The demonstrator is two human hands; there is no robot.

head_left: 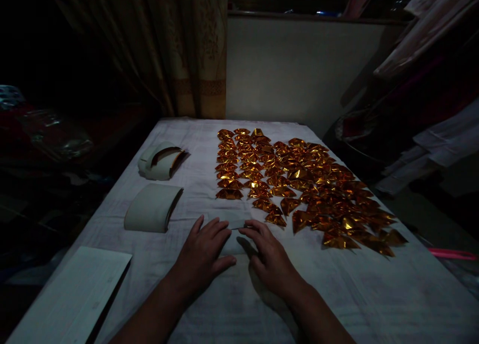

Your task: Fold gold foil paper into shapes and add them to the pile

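Observation:
Both hands rest on a small pale sheet of paper lying on the white cloth-covered table. My left hand lies flat on it with fingers spread. My right hand presses the paper's right part, its fingertips at the folded top edge. Just beyond the hands lie many folded gold foil pieces, set out in rows and a loose heap.
Two curved stacks of pale sheets lie left of the foil: one near, one farther showing gold edges. A flat white sheet overhangs the front left corner. Curtain and wall stand behind; hanging clothes at right.

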